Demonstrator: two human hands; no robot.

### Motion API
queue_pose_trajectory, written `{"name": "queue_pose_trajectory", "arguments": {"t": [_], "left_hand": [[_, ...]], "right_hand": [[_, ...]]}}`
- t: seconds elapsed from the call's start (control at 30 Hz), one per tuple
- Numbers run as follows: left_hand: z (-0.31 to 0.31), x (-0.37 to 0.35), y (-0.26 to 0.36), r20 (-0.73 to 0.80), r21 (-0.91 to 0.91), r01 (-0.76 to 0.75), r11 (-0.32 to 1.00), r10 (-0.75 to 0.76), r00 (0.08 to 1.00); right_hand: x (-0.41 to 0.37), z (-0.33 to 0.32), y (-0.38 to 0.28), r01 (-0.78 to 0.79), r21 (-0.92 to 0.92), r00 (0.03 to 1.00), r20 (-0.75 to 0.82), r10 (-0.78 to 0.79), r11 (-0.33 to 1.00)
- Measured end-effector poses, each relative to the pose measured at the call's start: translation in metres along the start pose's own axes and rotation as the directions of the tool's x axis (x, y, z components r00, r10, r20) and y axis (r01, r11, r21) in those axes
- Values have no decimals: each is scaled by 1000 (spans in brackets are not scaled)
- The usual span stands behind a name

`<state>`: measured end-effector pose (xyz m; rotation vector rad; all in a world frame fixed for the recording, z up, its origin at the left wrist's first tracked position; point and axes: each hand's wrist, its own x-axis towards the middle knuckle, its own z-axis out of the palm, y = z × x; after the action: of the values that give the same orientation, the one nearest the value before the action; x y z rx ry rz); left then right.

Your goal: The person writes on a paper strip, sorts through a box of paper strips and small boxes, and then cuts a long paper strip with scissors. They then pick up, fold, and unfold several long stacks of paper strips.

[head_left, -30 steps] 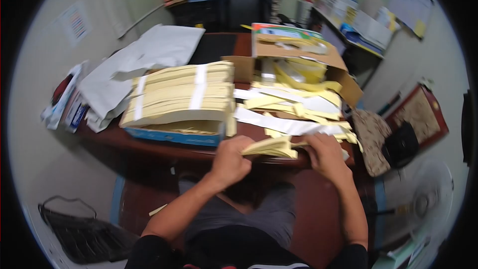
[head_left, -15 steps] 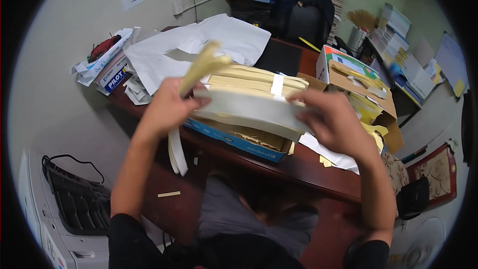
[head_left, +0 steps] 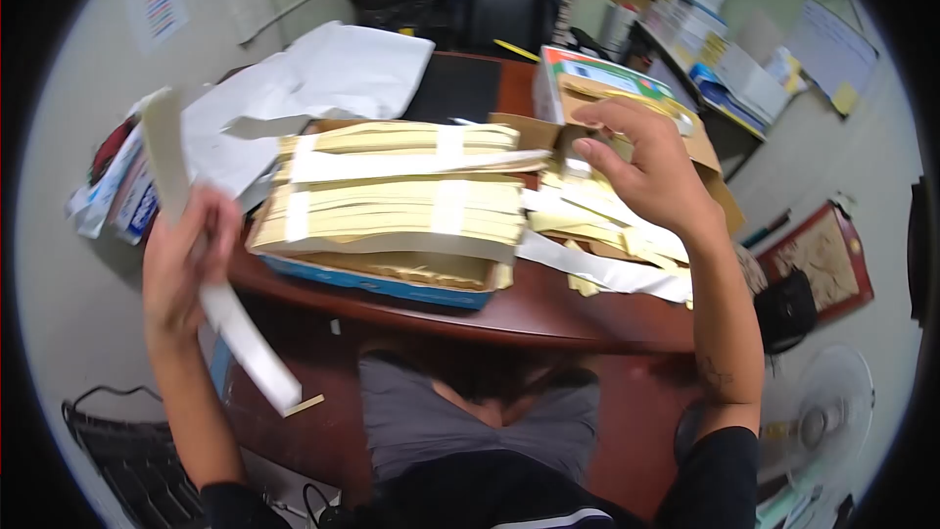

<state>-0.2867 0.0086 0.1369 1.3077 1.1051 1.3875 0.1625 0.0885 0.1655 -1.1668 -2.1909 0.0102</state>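
Observation:
My left hand (head_left: 191, 260), blurred by motion, is closed around a bundle of long paper strips (head_left: 250, 348) to the left of the box; the strips stick out above and below it. My right hand (head_left: 636, 162) is raised on the right with thumb and fingers apart and nothing between them. Between the hands, stacks of cream strips (head_left: 392, 208) held by white paper bands lie on a blue box (head_left: 377, 281). One white strip (head_left: 392, 168) lies across the stacks. Loose white and yellow strips (head_left: 607, 269) lie on the desk below my right hand.
The dark red desk (head_left: 548, 316) holds large white sheets (head_left: 343, 64) at the back left and an open carton (head_left: 587, 69) at the back right. A black chair (head_left: 504, 15) stands behind. A fan (head_left: 818, 421) is at the lower right, a printer (head_left: 127, 451) at the lower left.
My left hand has moved left and down with the strips, away from the box. My right hand has come off the pale strip at the box front and opened. The view has shifted.

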Motion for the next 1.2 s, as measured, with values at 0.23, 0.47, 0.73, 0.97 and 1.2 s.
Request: {"name": "queue_pose_trajectory", "arguments": {"t": [0.23,0.47,0.73,0.97,1.2], "left_hand": [[106,-60,-61,754,-71,457,887,-252,607],[232,-51,-122,804,-94,747,658,-392,447],[258,-38,-147,727,-280,728,626,-357,587],[266,-31,-145,655,-422,731,537,-377,655],[270,-31,-138,613,-390,750,534,-457,644]], "right_hand": [[-88,-11,66,-338,-150,905,219,365,929],[-90,49,116,-159,-273,967,152,205,949],[-100,38,108,0,-161,970,239,39,987],[-101,27,81,-8,-44,959,282,20,999],[-60,35,136,-261,-144,866,402,297,955]]}}
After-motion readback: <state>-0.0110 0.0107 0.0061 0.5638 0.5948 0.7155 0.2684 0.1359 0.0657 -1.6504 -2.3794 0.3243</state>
